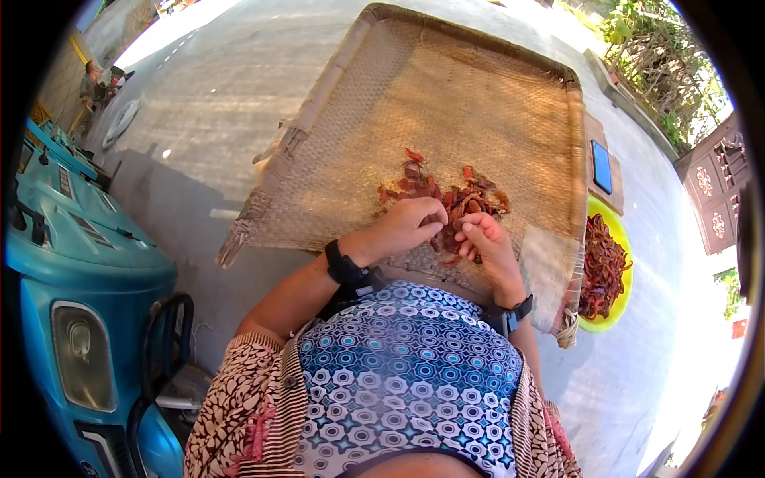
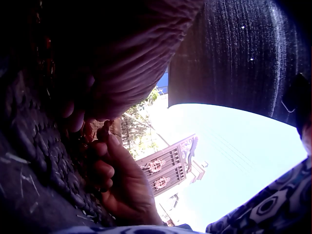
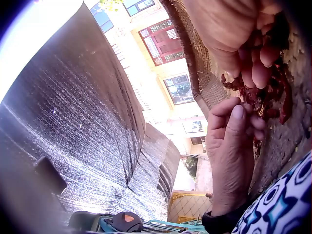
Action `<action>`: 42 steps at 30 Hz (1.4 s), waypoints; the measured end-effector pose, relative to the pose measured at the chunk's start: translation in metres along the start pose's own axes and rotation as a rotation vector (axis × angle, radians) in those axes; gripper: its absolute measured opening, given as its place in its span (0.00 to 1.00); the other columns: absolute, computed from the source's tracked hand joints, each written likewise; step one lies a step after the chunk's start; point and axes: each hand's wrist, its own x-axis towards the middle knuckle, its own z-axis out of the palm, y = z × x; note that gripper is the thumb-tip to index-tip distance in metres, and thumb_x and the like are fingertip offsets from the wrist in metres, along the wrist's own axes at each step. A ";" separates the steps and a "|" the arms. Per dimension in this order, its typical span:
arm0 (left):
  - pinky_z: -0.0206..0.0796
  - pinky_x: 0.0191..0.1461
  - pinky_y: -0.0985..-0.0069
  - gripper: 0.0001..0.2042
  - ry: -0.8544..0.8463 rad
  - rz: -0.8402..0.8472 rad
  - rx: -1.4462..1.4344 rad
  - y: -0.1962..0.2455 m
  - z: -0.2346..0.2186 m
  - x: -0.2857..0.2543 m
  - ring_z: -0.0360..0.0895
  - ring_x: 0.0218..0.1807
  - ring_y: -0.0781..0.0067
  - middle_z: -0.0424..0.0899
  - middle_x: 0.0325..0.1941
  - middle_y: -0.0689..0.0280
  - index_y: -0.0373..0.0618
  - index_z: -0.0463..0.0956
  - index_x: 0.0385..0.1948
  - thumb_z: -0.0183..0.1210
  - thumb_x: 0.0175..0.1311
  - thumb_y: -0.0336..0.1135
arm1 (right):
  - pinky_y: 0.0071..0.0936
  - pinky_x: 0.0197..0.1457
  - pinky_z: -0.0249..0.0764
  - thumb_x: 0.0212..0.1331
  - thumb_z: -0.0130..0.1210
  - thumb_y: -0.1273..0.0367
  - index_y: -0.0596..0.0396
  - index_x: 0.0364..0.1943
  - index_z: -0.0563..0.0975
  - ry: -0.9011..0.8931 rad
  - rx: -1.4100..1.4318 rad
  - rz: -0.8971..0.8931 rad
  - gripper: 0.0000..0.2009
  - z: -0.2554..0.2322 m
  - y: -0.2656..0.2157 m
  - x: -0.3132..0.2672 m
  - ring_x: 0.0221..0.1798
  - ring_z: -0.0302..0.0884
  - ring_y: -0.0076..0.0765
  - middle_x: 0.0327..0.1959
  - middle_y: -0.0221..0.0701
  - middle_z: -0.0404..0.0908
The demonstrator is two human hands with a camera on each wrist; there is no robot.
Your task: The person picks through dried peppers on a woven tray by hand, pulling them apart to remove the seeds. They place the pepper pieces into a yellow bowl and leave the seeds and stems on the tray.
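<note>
A: From the head camera, where are the dried chilies [image 1: 446, 199]?

B: In 1 small heap on the woven tray [image 1: 478, 88], near its close edge. Both hands are in the heap: the left hand [image 1: 410, 227] has its fingers curled down onto the pieces, and the right hand [image 1: 484, 243] pinches 1 piece between thumb and fingers. A green bowl [image 1: 617, 315] with more chilies sits just beside the tray, and a phone [image 1: 602, 166] lies beyond it.

A: And the left wrist camera?

B: Dark and close. The right hand [image 2: 119, 180] shows with fingers curled at the chilies; the left hand's own grip I cannot tell there.

A: The right wrist camera?

B: The left hand [image 3: 234, 156] has fingertips bunched on red pieces [image 3: 273, 92].

A: How would they handle?

B: Likely light, dry and brittle. Pinch gently at the stem end, not the body.
</note>
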 end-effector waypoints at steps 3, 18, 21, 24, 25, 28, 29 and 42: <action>0.73 0.39 0.77 0.07 0.064 -0.032 -0.181 0.001 0.002 0.000 0.80 0.36 0.75 0.80 0.32 0.63 0.40 0.76 0.40 0.60 0.61 0.26 | 0.12 0.29 0.67 0.69 0.53 0.66 0.53 0.45 0.75 0.008 -0.003 0.002 0.08 0.001 -0.002 -0.001 0.27 0.74 0.14 0.32 0.25 0.80; 0.69 0.38 0.80 0.07 -0.010 -0.071 -0.175 0.011 -0.004 0.000 0.76 0.35 0.81 0.79 0.33 0.68 0.41 0.75 0.37 0.62 0.61 0.30 | 0.11 0.30 0.65 0.68 0.53 0.67 0.52 0.44 0.75 -0.101 -0.078 -0.070 0.06 0.009 -0.012 -0.009 0.29 0.75 0.13 0.33 0.24 0.82; 0.69 0.38 0.80 0.07 -0.049 -0.106 -0.244 0.016 -0.007 -0.002 0.76 0.35 0.81 0.79 0.33 0.68 0.41 0.75 0.37 0.62 0.62 0.30 | 0.11 0.30 0.66 0.68 0.53 0.68 0.52 0.45 0.75 -0.106 -0.086 -0.081 0.06 0.011 -0.013 -0.011 0.29 0.75 0.14 0.33 0.24 0.82; 0.69 0.37 0.80 0.06 0.003 -0.170 -0.299 0.020 -0.003 0.000 0.76 0.35 0.80 0.79 0.33 0.68 0.41 0.76 0.36 0.62 0.61 0.30 | 0.13 0.30 0.69 0.68 0.53 0.68 0.52 0.45 0.74 -0.080 0.001 -0.082 0.07 0.008 -0.008 -0.009 0.29 0.76 0.15 0.34 0.26 0.82; 0.69 0.36 0.80 0.06 0.003 -0.153 -0.252 0.023 -0.003 0.000 0.76 0.34 0.80 0.79 0.33 0.68 0.41 0.76 0.36 0.62 0.61 0.30 | 0.14 0.30 0.70 0.68 0.53 0.68 0.52 0.46 0.74 -0.061 0.045 -0.084 0.07 0.008 -0.008 -0.008 0.29 0.76 0.15 0.34 0.27 0.82; 0.68 0.37 0.79 0.06 -0.032 -0.107 -0.137 0.031 -0.007 0.002 0.75 0.34 0.79 0.79 0.34 0.68 0.42 0.77 0.35 0.63 0.59 0.30 | 0.17 0.31 0.73 0.68 0.52 0.67 0.53 0.46 0.73 0.162 0.080 -0.100 0.08 0.005 -0.020 -0.012 0.28 0.77 0.19 0.34 0.28 0.81; 0.69 0.39 0.78 0.07 -0.064 -0.107 -0.110 0.033 -0.008 0.002 0.75 0.35 0.77 0.80 0.34 0.69 0.43 0.78 0.35 0.64 0.58 0.31 | 0.22 0.36 0.77 0.68 0.52 0.67 0.53 0.45 0.73 0.178 0.210 -0.164 0.07 -0.001 -0.016 -0.011 0.31 0.78 0.22 0.34 0.28 0.80; 0.64 0.54 0.69 0.16 -0.246 0.169 0.213 0.014 -0.004 0.004 0.68 0.48 0.64 0.78 0.42 0.67 0.48 0.82 0.44 0.67 0.50 0.29 | 0.26 0.37 0.76 0.68 0.53 0.65 0.49 0.44 0.74 0.545 0.844 -0.468 0.07 -0.077 -0.033 -0.028 0.32 0.74 0.23 0.36 0.25 0.80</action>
